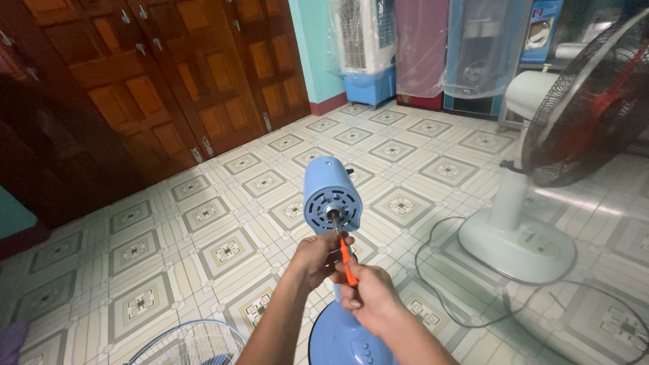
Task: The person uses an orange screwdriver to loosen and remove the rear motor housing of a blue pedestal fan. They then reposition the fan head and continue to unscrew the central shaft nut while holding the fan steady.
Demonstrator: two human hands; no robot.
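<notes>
- Right now your right hand (370,296) is closed around the orange handle of a small screwdriver (343,253), whose dark tip points up toward the shaft at the middle of the blue fan motor housing (331,192).
- Your left hand (319,257) is curled just below that housing, fingers wrapped about the stem under it; you cannot tell exactly what it grips, since the fingers hide it.
- The housing faces you, guard and blades off, on its stand above the round blue fan base (348,341) at the bottom edge of the tiled floor (203,223).
- A blue-rimmed wire fan guard (193,341) lies on the floor near the bottom left.
- A white pedestal fan (541,169) with red blades stands at the right, its dark cord (439,270) looping across the tiles.
</notes>
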